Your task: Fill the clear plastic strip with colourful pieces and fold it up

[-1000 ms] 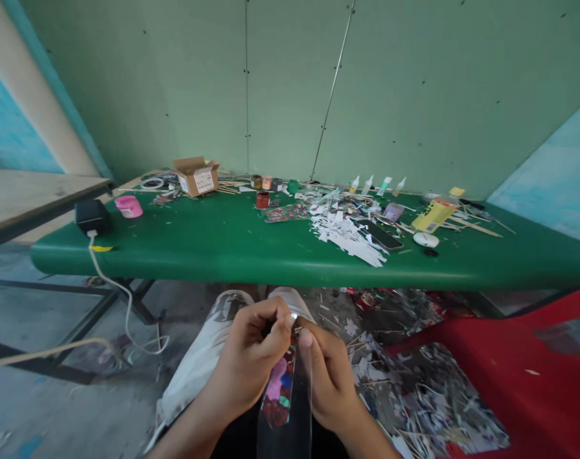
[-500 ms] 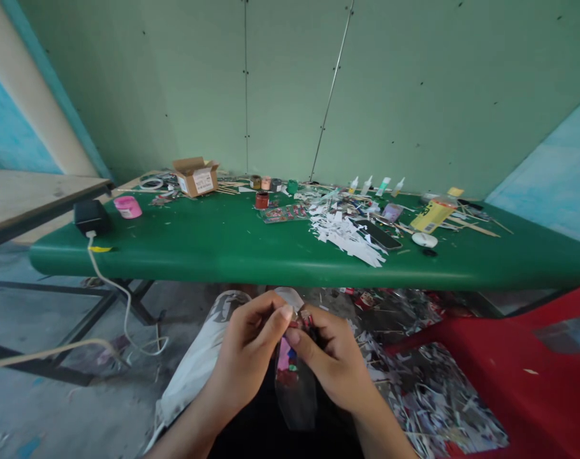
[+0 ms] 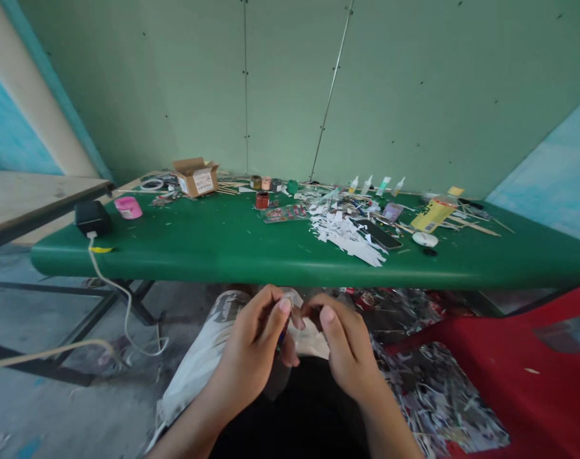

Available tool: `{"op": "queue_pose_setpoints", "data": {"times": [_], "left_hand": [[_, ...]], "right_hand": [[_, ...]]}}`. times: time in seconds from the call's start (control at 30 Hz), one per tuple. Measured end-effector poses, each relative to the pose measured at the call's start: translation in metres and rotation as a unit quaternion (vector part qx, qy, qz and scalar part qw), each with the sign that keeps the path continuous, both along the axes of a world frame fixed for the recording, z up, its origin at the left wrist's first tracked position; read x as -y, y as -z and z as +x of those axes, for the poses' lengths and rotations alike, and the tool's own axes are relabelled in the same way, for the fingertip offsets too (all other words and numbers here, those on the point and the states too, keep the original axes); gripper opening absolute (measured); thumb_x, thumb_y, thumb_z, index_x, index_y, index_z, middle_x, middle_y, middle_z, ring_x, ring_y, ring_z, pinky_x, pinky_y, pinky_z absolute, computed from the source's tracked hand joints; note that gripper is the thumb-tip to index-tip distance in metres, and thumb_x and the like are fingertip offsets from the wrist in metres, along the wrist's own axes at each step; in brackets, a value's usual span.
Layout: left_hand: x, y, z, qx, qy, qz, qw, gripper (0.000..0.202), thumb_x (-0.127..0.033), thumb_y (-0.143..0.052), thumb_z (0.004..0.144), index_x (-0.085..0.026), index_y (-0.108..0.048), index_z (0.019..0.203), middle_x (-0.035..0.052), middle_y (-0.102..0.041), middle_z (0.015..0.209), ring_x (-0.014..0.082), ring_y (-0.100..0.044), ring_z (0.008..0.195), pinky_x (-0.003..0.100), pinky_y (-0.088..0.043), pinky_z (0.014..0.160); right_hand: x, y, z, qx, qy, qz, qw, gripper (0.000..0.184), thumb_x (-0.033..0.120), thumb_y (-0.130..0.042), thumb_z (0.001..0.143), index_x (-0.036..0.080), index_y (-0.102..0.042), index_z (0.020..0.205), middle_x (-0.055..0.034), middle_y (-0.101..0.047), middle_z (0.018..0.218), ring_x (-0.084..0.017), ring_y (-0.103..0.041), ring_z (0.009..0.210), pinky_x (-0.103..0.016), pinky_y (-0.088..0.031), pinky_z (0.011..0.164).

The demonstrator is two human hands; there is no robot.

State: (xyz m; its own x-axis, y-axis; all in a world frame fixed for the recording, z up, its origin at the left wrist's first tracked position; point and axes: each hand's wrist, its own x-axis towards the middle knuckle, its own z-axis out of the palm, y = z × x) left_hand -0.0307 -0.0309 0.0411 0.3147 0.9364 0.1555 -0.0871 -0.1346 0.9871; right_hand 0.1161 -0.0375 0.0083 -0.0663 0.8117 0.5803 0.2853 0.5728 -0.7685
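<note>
Right hand [image 3: 354,357] and left hand [image 3: 246,349] now stand apart, where half a second ago they met over a clear plastic piece [image 3: 277,381]; less of its colourful patch shows now.

Head view, looking forward and down: the person sits at a long green table [image 3: 199,252], both hands low in front of its near edge, above the lap. The left hand is closed on the clear plastic piece, thumb pressed to a bent forefinger near its top, with other fingertips showing behind it. That pinch probably keeps the thin, slippery piece steady while its lower end hangs free toward the dark clothing. The right hand is just beside, thumb and forefinger apart with nothing visible between them; whether a fingertip brushes the plastic's edge, I cannot tell. Holding the work this close likely makes small details easier to see.

On the table, a heap of white paper scraps [image 3: 347,237] lies right of centre, a dark phone [image 3: 380,234] at its edge. A red jar [image 3: 262,201] and small nozzle-tipped tubes [image 3: 367,186] stand upright farther back, perhaps so they stay within reach without spilling. An open cardboard box [image 3: 197,180] sits back left; a yellow-labelled bottle [image 3: 432,215] leans at right. More scraps [image 3: 455,395] litter the floor beside a red chair [image 3: 491,370].
</note>
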Motion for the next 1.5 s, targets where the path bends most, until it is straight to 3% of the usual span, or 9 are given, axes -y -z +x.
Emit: {"op": "queue_pose_setpoints", "data": {"times": [0.1,0.23,0.53,0.7,0.9,1.1,1.2,1.33,1.5], "left_hand": [[0.001,0.002,0.000,0.001,0.004,0.011,1.000,0.028,-0.037,-0.045,0.094,-0.018,-0.046,0.072,-0.0064,-0.052,0.056,0.0031,-0.041,0.036,0.018,-0.032,0.041],[0.003,0.004,0.000,0.005,0.032,0.008,0.999,0.031,-0.038,-0.044,0.094,-0.018,-0.046,0.072,-0.0082,-0.046,0.054,0.0010,-0.030,0.035,0.017,-0.022,0.037],[0.002,0.003,0.000,0.023,0.065,-0.016,0.997,0.031,-0.037,-0.043,0.094,-0.017,-0.048,0.071,-0.0088,-0.044,0.050,0.0009,-0.027,0.033,0.016,-0.020,0.034],[0.003,0.002,0.002,0.040,0.062,-0.032,0.997,0.030,-0.037,-0.045,0.093,-0.018,-0.047,0.069,-0.0089,-0.044,0.049,0.0013,-0.026,0.032,0.017,-0.018,0.034],[0.004,0.003,0.005,0.014,0.083,-0.036,0.996,0.034,-0.037,-0.041,0.095,-0.019,-0.043,0.066,-0.0086,-0.044,0.049,0.0013,-0.027,0.032,0.018,-0.017,0.035],[0.001,0.000,0.002,-0.169,0.043,0.027,0.984,0.029,-0.034,-0.050,0.091,-0.018,-0.052,0.067,-0.0044,-0.053,0.058,0.0056,-0.044,0.045,0.019,-0.031,0.044],[-0.003,0.000,-0.003,-0.206,0.045,0.058,0.976,0.016,-0.028,-0.057,0.086,-0.018,-0.060,0.075,-0.0034,-0.057,0.063,0.0088,-0.051,0.057,0.020,-0.037,0.053],[-0.018,0.000,-0.014,-0.155,0.093,0.015,0.984,0.014,-0.023,-0.071,0.073,-0.018,-0.062,0.084,-0.0052,-0.056,0.067,0.0074,-0.048,0.055,0.019,-0.037,0.051],[-0.037,0.002,-0.020,0.051,-0.073,-0.051,0.995,0.024,-0.032,-0.075,0.068,-0.017,-0.056,0.067,-0.0075,-0.048,0.051,0.0047,-0.040,0.040,0.017,-0.033,0.040]], "right_hand": [[-0.004,0.003,0.005,0.070,0.033,0.053,0.996,0.021,0.025,-0.042,0.097,0.021,-0.063,0.102,-0.0044,-0.066,0.091,-0.016,-0.059,0.082,-0.028,-0.046,0.074],[-0.006,0.006,0.007,0.110,0.031,0.104,0.988,0.028,0.020,-0.046,0.095,0.023,-0.060,0.119,-0.0067,-0.067,0.104,-0.018,-0.060,0.098,-0.033,-0.047,0.086],[-0.003,0.003,0.004,0.106,0.038,0.140,0.984,0.034,0.018,-0.048,0.092,0.023,-0.061,0.124,-0.0080,-0.068,0.097,-0.020,-0.063,0.087,-0.035,-0.052,0.073],[-0.004,0.011,-0.006,0.062,0.093,0.160,0.981,0.032,0.015,-0.050,0.091,0.023,-0.063,0.119,-0.0070,-0.068,0.095,-0.018,-0.062,0.085,-0.032,-0.050,0.072],[-0.005,0.011,0.001,-0.053,0.219,0.067,0.972,0.025,0.026,-0.045,0.095,0.021,-0.069,0.098,-0.0006,-0.062,0.072,-0.013,-0.058,0.064,-0.025,-0.046,0.060],[0.002,-0.011,0.011,-0.025,0.047,-0.063,0.997,0.022,0.036,-0.054,0.088,0.019,-0.065,0.077,0.0012,-0.058,0.062,-0.012,-0.052,0.056,-0.022,-0.039,0.052],[0.001,-0.015,0.011,-0.013,0.051,-0.091,0.994,0.028,0.035,-0.055,0.087,0.019,-0.056,0.063,0.0028,-0.052,0.056,-0.011,-0.047,0.052,-0.022,-0.036,0.049],[-0.003,-0.013,0.018,-0.046,0.146,-0.072,0.986,0.029,0.036,-0.054,0.087,0.020,-0.053,0.063,0.0058,-0.043,0.050,-0.009,-0.039,0.047,-0.022,-0.032,0.047],[-0.005,-0.011,0.018,0.013,0.051,-0.115,0.992,0.028,0.035,-0.057,0.085,0.019,-0.055,0.063,0.0045,-0.045,0.054,-0.010,-0.042,0.051,-0.022,-0.034,0.049]]}}
